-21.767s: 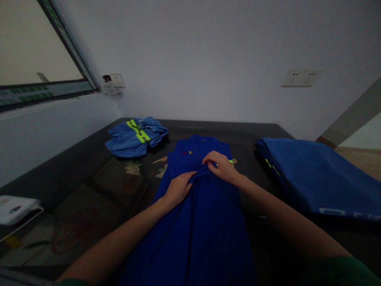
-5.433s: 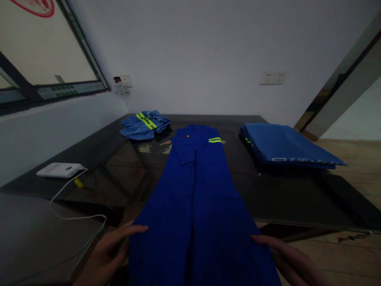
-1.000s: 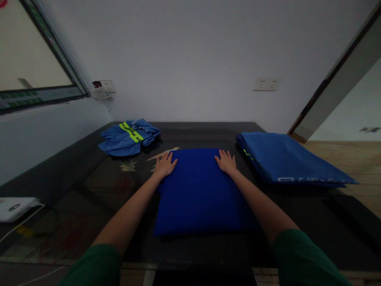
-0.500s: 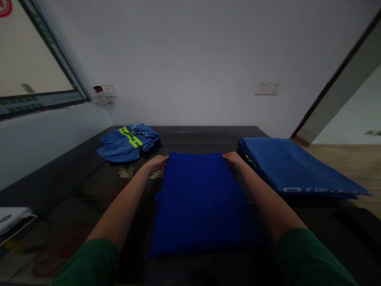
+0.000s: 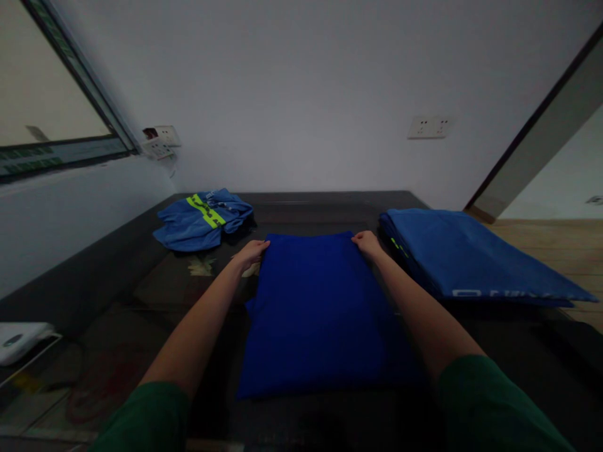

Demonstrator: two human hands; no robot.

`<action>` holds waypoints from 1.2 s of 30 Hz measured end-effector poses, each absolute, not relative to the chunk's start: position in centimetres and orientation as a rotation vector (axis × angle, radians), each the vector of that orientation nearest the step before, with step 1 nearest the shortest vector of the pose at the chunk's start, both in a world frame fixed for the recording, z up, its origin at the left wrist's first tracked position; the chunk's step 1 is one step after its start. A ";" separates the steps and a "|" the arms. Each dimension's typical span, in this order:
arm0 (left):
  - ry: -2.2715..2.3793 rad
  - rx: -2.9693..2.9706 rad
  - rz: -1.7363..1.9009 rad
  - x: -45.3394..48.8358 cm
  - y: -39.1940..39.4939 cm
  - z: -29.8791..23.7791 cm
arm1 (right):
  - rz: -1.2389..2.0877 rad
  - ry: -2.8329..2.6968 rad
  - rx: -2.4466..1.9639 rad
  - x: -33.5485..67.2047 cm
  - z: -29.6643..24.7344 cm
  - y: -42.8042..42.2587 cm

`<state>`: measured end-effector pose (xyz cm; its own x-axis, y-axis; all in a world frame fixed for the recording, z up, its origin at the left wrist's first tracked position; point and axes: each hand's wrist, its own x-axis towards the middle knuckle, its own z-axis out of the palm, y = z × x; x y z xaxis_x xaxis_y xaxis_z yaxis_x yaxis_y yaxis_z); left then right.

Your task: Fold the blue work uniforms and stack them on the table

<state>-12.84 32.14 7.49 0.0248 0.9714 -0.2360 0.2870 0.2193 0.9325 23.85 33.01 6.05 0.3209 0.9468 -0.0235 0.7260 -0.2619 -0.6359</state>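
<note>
A deep-blue folded cloth (image 5: 318, 307) lies flat on the dark table in front of me, its far edge nearly straight. My left hand (image 5: 252, 252) pinches the far left corner. At the far right corner, my right hand (image 5: 367, 243) has its fingers closed on the same fabric. A small flap of blue cloth sticks out from under the left side. Whether the piece is a garment or a plain sheet, I cannot tell.
A crumpled blue garment with a yellow-green stripe (image 5: 202, 220) lies at the back left. Folded blue cloths with white lettering (image 5: 475, 257) are stacked at the right. A white device (image 5: 23, 339) sits at the left edge. A wall with sockets (image 5: 428, 127) stands behind the table (image 5: 311, 210).
Both hands keep hold of the far corners, and the cloth lies almost as before. My view has shifted slightly, so things appear a little higher.
</note>
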 end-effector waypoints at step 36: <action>1.849 2.348 0.261 -8.8 30.3 3.7 | 0.163 -2.123 -2.062 19.5 3.2 30.6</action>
